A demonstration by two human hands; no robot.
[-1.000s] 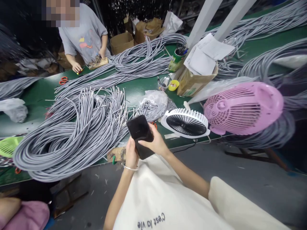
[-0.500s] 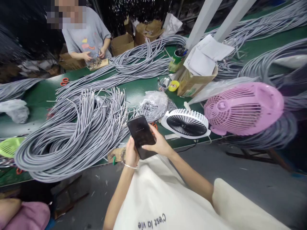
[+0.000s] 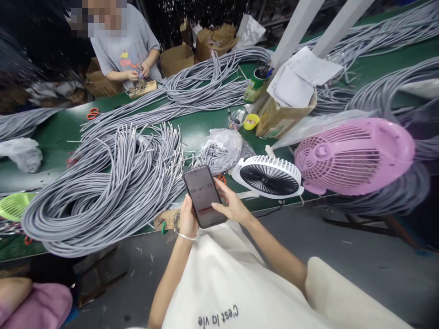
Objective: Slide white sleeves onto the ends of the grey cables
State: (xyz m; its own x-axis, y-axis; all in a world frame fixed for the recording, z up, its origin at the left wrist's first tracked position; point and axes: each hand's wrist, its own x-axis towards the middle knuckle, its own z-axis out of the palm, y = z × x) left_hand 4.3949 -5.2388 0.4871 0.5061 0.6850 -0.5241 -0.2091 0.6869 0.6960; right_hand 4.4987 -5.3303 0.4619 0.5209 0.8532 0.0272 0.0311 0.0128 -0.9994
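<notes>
A black phone (image 3: 203, 195) is held upright over my lap at the table's near edge, its lit screen showing a timer. My left hand (image 3: 188, 220) grips its lower left side, a thin bracelet on the wrist. My right hand (image 3: 232, 204) wraps the phone's right edge, thumb resting on the lower screen. Just beyond the phone lies a big coil of grey cables (image 3: 103, 187) with bare ends pointing up.
A green table (image 3: 202, 125) carries a white fan (image 3: 268, 177), a pink fan (image 3: 353, 155), a plastic bag of parts (image 3: 219, 148), a cardboard box with papers (image 3: 286, 107) and red scissors (image 3: 92, 113). Across the table a person in a grey shirt (image 3: 128, 45) handles small parts.
The phone's screen has lit up from dark to a timer display. My right thumb slid down onto the lower screen. The person opposite brought both hands together.
</notes>
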